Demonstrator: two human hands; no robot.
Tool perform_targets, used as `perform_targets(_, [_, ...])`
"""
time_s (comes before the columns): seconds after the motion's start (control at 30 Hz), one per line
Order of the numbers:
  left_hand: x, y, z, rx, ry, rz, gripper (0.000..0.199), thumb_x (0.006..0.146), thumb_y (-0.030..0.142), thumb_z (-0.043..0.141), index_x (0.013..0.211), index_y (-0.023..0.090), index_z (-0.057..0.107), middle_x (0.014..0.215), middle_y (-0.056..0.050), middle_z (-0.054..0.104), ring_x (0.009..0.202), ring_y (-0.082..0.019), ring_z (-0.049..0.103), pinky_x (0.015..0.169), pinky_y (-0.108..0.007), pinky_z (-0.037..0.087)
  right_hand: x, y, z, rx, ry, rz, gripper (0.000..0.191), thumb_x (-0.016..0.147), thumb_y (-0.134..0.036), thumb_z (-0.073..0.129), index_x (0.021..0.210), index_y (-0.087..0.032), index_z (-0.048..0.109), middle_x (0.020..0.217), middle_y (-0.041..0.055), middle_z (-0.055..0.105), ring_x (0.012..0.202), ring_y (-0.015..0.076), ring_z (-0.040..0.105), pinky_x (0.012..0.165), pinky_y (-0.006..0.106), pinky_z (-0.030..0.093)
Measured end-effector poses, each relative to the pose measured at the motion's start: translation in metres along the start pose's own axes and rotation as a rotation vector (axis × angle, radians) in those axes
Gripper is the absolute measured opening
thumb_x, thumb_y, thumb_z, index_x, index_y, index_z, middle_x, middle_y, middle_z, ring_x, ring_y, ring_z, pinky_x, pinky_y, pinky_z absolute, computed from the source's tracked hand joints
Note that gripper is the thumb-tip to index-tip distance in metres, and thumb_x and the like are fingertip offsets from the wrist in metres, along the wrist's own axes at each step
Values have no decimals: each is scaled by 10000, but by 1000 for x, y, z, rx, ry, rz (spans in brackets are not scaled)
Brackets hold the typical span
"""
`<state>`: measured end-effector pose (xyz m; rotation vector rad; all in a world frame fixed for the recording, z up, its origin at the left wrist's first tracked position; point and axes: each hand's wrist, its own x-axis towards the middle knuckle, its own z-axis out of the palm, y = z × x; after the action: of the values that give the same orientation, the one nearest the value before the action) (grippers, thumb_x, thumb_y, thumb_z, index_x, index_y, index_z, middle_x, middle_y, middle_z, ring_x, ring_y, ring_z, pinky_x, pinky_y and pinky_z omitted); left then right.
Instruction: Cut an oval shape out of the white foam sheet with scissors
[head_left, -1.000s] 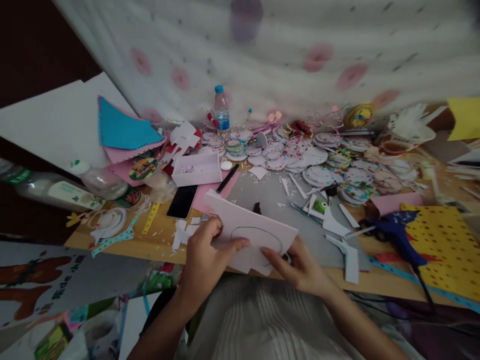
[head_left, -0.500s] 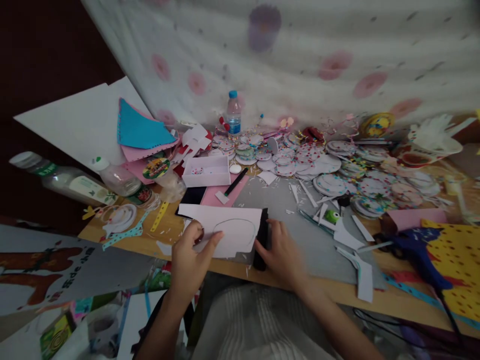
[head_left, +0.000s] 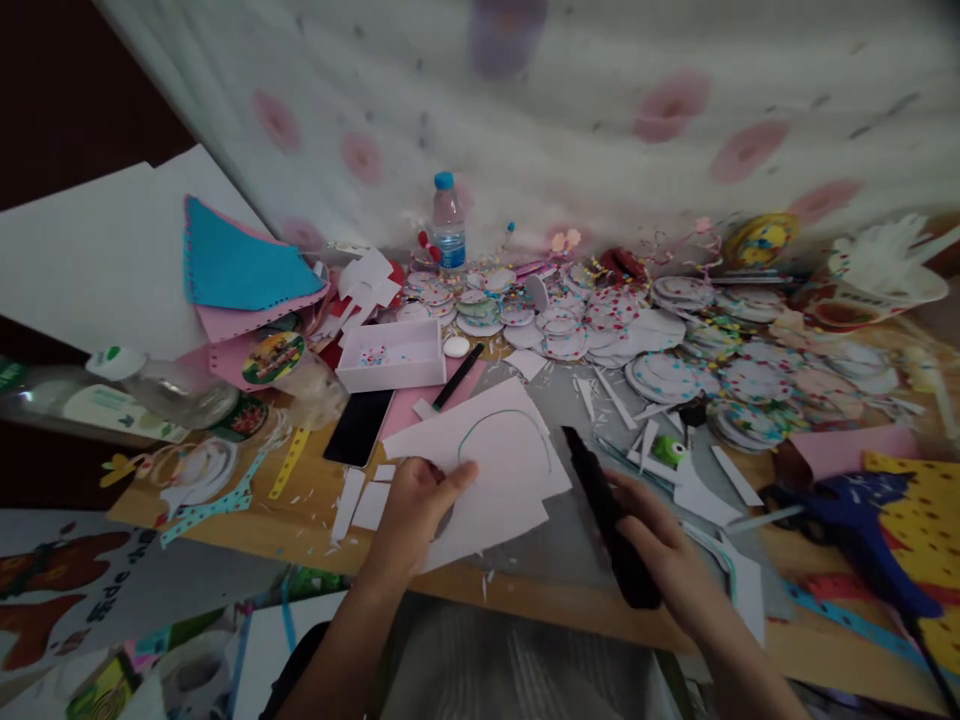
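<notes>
Pinching the near left part of a white sheet [head_left: 502, 500], the left hand [head_left: 420, 515] lays its thumb on top with the fingers curled at the edge and under it. A dark curved line is drawn on the sheet, which lies low over the front of the table [head_left: 420, 570], partly above a grey mat [head_left: 577, 545]. To its right, apart from the paper, the right hand [head_left: 656, 540] is closed around a long black tool [head_left: 615, 535], tilted with its narrow end pointing away; it looks like a cutter, though the dim view does not settle whether a blade is out.

Small white scraps [head_left: 370, 505] lie left of the sheet, with a dark phone [head_left: 360, 428] just beyond. Off to the right rests a blue glue gun [head_left: 862, 510] beside yellow spotted material [head_left: 926, 510]. Past the sheet are a black pen [head_left: 459, 376] and an open white box [head_left: 391, 372]. Farther back, many decorated white discs [head_left: 660, 378] are heaped, and a blue-capped bottle [head_left: 448, 225] stands before a flowered curtain [head_left: 570, 130].
</notes>
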<state>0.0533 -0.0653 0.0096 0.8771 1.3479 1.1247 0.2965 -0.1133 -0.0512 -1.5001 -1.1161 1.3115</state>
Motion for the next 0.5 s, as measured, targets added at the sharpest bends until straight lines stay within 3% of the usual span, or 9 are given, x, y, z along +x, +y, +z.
perform_targets(0.1, [3,-3,6,-66,-18,-69,292,581,338,816,764,171,663,795,-48,729,761,-192,672,657,-276,528,-8,-9,-7,372,-9,70,430,708,-232,555,1137,-232,585,834,14,589,626,158,560,553,282,471])
perform_targets(0.17, [4,-4,8,-42,-34,-108,324,572,346,822,781,161,658,778,-37,720,721,-172,660,611,-243,506,-10,-17,-4,494,-4,61,346,727,-236,602,1073,-223,619,829,6,559,615,128,522,536,247,436])
perform_targets(0.27, [3,-6,10,30,-70,-150,335,576,372,821,745,157,628,655,5,664,602,-127,607,509,-198,437,-8,-31,5,512,4,36,204,792,-302,657,979,-231,615,798,-9,554,576,97,483,493,214,388])
perform_targets(0.5, [0,-4,9,84,-205,-254,353,597,382,816,750,151,597,657,8,647,577,-117,582,512,-203,421,5,-42,21,344,22,10,287,738,-346,764,929,-235,581,754,-48,543,507,52,443,443,180,356])
